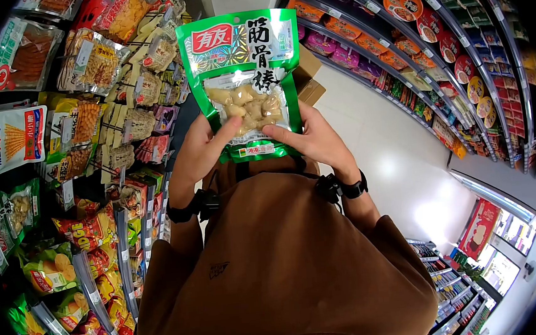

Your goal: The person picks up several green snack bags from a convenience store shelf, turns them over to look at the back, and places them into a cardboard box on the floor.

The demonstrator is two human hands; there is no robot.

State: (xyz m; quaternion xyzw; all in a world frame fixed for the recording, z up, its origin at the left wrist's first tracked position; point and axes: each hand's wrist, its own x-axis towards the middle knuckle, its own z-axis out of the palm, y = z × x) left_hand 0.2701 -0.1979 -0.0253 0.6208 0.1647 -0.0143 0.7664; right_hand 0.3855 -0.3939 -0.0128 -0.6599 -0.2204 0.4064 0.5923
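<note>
A green snack packet [247, 106] with a clear window showing pale pieces is held upright in front of the brown-clothed body. My left hand [204, 144] grips its lower left side, the thumb lying on the window. On the lower right side, my right hand [317, 137] holds it too, thumb near the window's bottom edge. The other fingers of both hands are mostly hidden behind the packet. Black bands with small devices circle both wrists. A similar green packet [20, 212] hangs on the rack at the far left.
Hanging snack packets [78, 119] fill the left rack, above shelves of chip bags [52, 269]. Shelves with round instant-noodle tubs [403, 4] curve along the upper right. Cardboard boxes [309, 88] stand on the pale floor [380, 152] behind the packet. More shelves [450, 285] stand at lower right.
</note>
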